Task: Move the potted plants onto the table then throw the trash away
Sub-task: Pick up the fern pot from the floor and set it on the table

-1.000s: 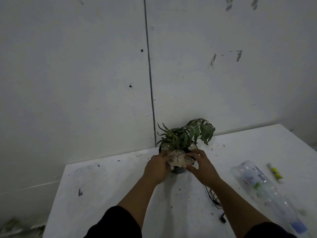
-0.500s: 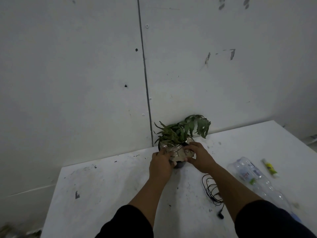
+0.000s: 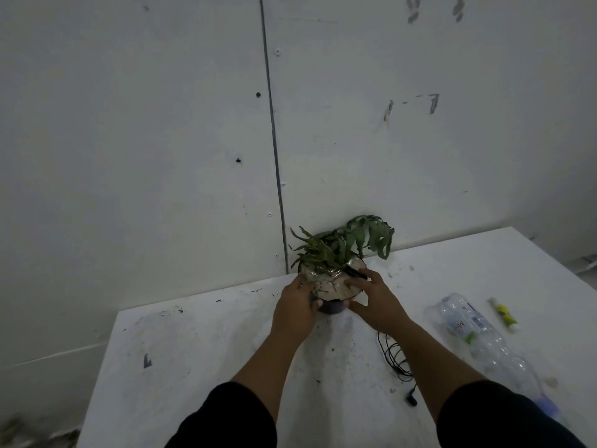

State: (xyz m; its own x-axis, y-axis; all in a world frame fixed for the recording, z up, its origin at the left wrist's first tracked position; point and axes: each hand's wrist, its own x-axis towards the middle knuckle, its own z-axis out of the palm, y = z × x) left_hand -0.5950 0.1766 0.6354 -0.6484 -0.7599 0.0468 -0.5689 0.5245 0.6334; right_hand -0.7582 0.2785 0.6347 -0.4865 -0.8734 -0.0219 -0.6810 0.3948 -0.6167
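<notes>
A small potted plant (image 3: 336,253) with drooping green leaves, a dark pot and clear plastic over its soil stands on the white table (image 3: 210,367), close to the back wall. My left hand (image 3: 295,307) grips the pot's left side. My right hand (image 3: 376,299) holds its right side, fingers over the plastic rim. A crushed clear plastic bottle (image 3: 481,337) lies on the table to the right. Beyond it lies a small yellow-green tube (image 3: 504,315).
A thin black cable (image 3: 395,357) with a small plug lies coiled on the table beside my right forearm. The grey panelled wall (image 3: 161,140) rises right behind the table. The table's left edge drops to the floor at the lower left.
Both hands have stayed on the pot, which sits slightly farther back toward the wall. My view has shifted a little to the right, and the cable has come into full view.
</notes>
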